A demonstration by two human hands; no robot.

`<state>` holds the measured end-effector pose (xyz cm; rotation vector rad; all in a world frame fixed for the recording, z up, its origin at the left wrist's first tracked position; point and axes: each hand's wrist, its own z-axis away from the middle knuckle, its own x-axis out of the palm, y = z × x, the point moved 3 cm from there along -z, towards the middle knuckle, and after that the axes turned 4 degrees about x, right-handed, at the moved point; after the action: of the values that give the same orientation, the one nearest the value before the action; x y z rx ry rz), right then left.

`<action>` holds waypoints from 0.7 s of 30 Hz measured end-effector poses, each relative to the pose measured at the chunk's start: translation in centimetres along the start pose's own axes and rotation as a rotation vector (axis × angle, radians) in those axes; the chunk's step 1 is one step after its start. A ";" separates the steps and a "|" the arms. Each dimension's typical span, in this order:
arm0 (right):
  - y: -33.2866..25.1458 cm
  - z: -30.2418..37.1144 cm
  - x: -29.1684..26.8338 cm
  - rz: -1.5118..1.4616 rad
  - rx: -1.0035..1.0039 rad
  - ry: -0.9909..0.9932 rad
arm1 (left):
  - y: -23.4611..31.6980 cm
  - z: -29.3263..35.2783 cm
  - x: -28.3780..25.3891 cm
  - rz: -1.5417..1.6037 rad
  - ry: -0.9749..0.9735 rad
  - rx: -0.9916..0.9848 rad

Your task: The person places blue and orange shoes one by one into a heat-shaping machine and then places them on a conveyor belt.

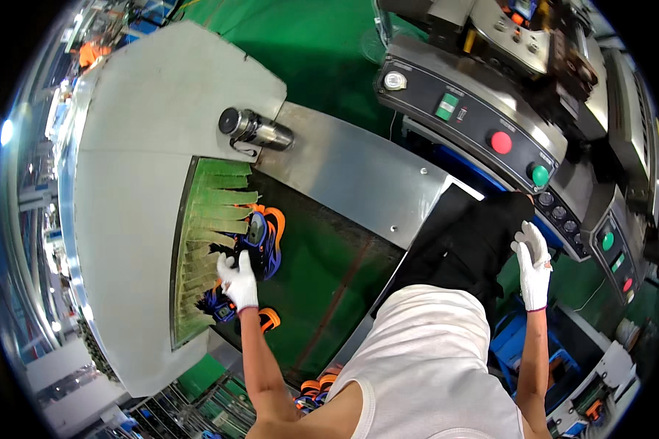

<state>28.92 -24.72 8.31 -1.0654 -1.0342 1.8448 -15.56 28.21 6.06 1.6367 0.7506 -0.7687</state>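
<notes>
White cotton gloves cover both of my hands at a dark green conveyor belt (322, 271) that runs out of a grey metal tunnel housing (139, 146). My left hand (238, 282) reaches across the belt, fingers loosely curled and resting on a blue, black and orange sneaker (220, 304) lying just at the mouth of the tunnel; whether those fingers actually pinch the shoe or only touch it, I cannot tell. A second sneaker (263, 234) of the same colours lies just beyond my hand, half under the fringe of green strip curtain (212, 212) that hangs across the opening. My right hand (534, 267) is raised well apart from the belt, fingers spread and holding nothing, close to a slanted control panel (483, 128) with a red button (501, 142) and green buttons. On the tunnel's steel top plate lies a steel flask (256, 130) on its side. More orange and blue shoes (318, 388) show below the belt's near end, beside my white shirt. Green flooring (300, 51) spreads behind the machine.
</notes>
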 end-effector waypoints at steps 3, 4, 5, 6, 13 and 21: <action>-1.8 -0.7 2.5 0.125 0.012 -0.104 | 2.3 -0.4 5.3 -0.185 -0.136 -0.307; -2.9 -0.9 3.8 0.205 -0.019 -0.149 | 1.2 -0.5 6.7 -0.475 -0.014 -0.191; -4.3 -1.1 5.1 0.233 -0.052 -0.200 | 0.9 -0.8 7.6 -0.443 0.082 -0.193; -5.5 -1.1 6.0 0.264 -0.079 -0.237 | 2.3 -0.8 8.1 -0.373 0.110 -0.243; -13.1 1.3 18.4 0.569 -0.598 -0.639 | 15.9 3.1 7.3 0.076 -0.384 0.562; -16.6 -4.7 15.0 0.509 -0.481 -0.376 | 43.1 10.1 11.4 0.533 -0.772 1.431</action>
<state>31.15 -3.82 17.25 -1.3872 -1.5974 2.3297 24.78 11.69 19.62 2.2624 -1.0277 -1.5243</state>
